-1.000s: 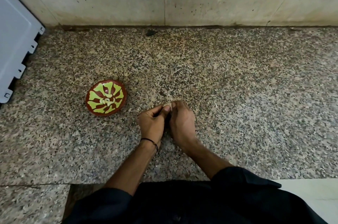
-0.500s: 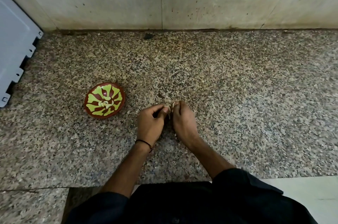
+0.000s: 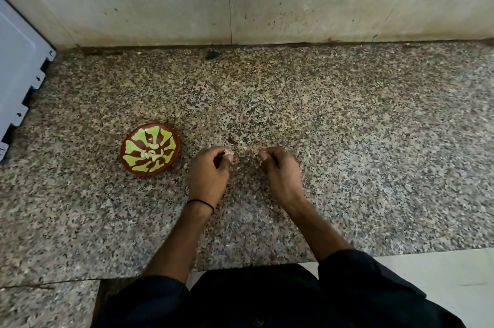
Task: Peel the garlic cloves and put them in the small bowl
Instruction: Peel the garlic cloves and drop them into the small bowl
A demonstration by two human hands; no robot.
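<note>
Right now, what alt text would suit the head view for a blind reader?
A person's left hand pinches a garlic clove and the right hand a pale shred, over a granite counter. Peeled cloves lie in the small bowl at left.

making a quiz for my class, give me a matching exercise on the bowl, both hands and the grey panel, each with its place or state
1 bowl
2 left hand
3 right hand
4 panel

a pinches a thin shred of skin
b stands at the far left of the counter
c holds peeled cloves
d pinches a pale clove

Pairs: 1-c, 2-d, 3-a, 4-b
</note>
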